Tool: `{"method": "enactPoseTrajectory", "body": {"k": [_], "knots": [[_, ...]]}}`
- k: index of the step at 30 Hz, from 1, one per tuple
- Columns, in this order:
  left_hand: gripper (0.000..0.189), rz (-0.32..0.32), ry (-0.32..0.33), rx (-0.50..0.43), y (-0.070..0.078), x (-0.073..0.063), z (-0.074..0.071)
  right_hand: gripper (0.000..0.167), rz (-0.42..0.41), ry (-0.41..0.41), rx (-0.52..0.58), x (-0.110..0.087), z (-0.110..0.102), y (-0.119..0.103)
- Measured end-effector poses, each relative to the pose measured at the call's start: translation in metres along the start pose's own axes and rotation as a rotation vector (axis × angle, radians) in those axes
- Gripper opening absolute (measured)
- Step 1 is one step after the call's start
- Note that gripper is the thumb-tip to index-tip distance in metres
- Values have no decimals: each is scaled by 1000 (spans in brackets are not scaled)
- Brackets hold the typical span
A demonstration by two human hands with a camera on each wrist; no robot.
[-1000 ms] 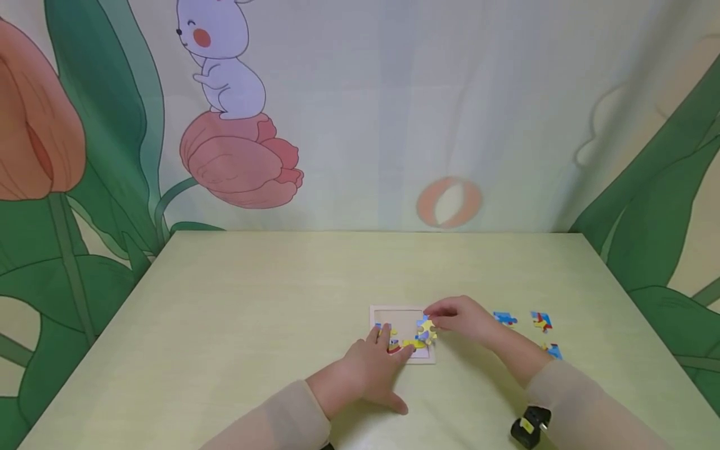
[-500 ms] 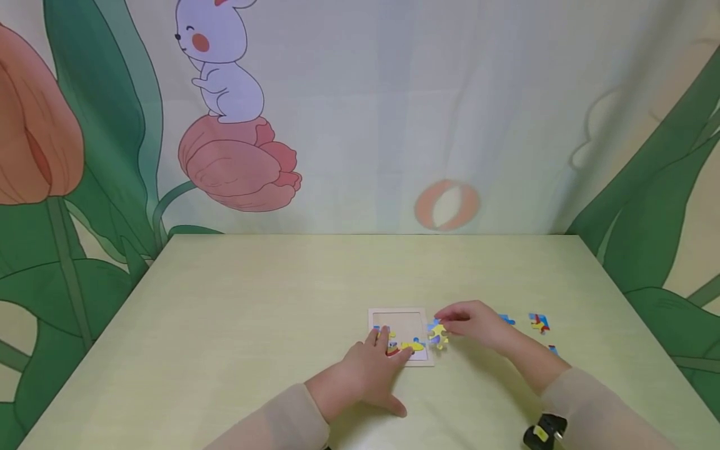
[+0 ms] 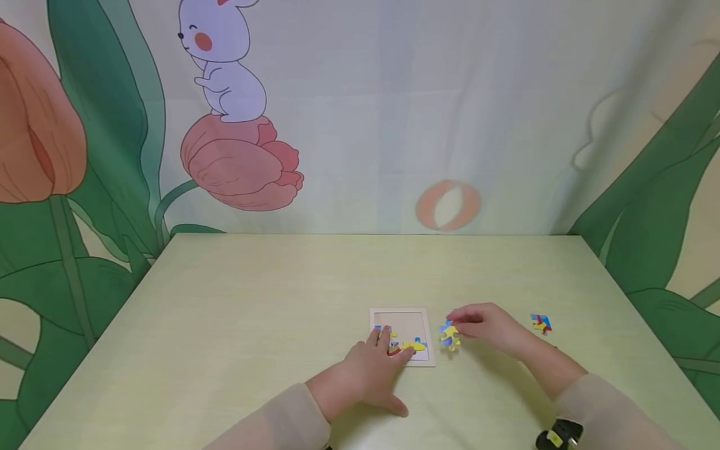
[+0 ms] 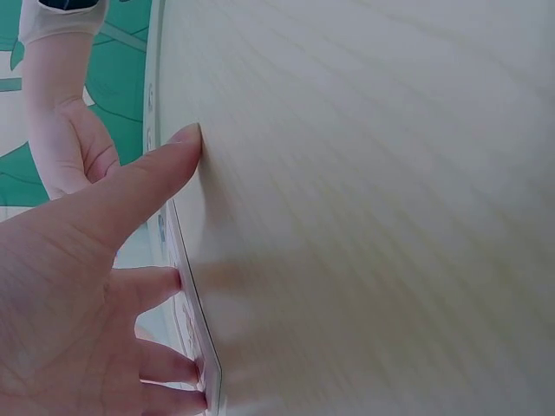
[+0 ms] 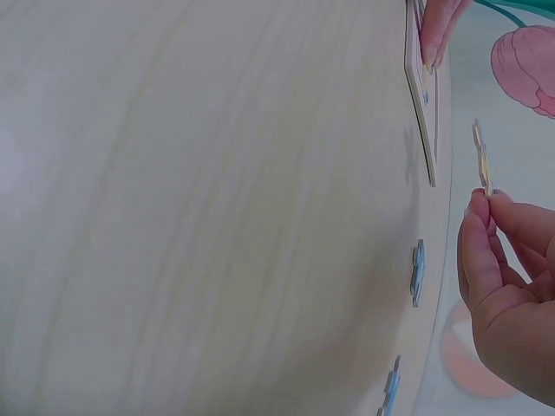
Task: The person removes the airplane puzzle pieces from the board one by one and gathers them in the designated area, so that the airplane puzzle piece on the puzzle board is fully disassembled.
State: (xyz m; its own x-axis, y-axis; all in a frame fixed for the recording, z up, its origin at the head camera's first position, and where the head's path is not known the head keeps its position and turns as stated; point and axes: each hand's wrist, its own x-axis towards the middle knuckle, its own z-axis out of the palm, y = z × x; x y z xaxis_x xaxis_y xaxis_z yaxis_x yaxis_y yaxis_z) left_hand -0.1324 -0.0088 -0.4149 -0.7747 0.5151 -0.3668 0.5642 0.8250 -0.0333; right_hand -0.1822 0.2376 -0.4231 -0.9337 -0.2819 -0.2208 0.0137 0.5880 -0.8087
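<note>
My left hand [image 3: 371, 372] rests with spread, straight fingers on a small square puzzle frame [image 3: 398, 310]. Several pieces lie in the lower part of that frame, among them a yellow printed piece [image 3: 417, 345]; some are covered by the fingers. Just right of the frame, my right hand [image 3: 495, 326] pinches a yellow and blue jigsaw piece [image 3: 449, 336] between thumb and fingertips. Seen edge-on in the right wrist view, the held piece [image 5: 481, 156] is raised off the table. The left wrist view shows the left thumb [image 4: 178, 156] stretched away from the frame.
A loose jigsaw piece [image 3: 542, 323] lies on the table at the right, beyond the right forearm. Two loose blue-edged pieces, a nearer one [image 5: 418, 273] and another piece [image 5: 392, 386], appear in the right wrist view. A printed curtain [image 3: 349, 125] hangs behind the table.
My right hand has drawn the jigsaw piece from over the frame's right edge to the right, apart from the frame. Its arm now covers more loose pieces. The left hand stays put.
</note>
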Motion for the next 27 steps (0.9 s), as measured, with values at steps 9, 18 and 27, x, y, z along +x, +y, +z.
{"method": "enactPoseTrajectory", "body": {"k": [9, 18, 27], "knots": [[95, -1, 2, 15, 0, -1, 0, 27, 31, -1, 15, -5, -8, 7], [95, 3, -3, -1, 1, -1, -1, 29, 23, -6, 28, -15, -18, 13], [95, -2, 1, -9, 0, 0, 1, 29, 3, -24, 57, -19, -24, 16]]}}
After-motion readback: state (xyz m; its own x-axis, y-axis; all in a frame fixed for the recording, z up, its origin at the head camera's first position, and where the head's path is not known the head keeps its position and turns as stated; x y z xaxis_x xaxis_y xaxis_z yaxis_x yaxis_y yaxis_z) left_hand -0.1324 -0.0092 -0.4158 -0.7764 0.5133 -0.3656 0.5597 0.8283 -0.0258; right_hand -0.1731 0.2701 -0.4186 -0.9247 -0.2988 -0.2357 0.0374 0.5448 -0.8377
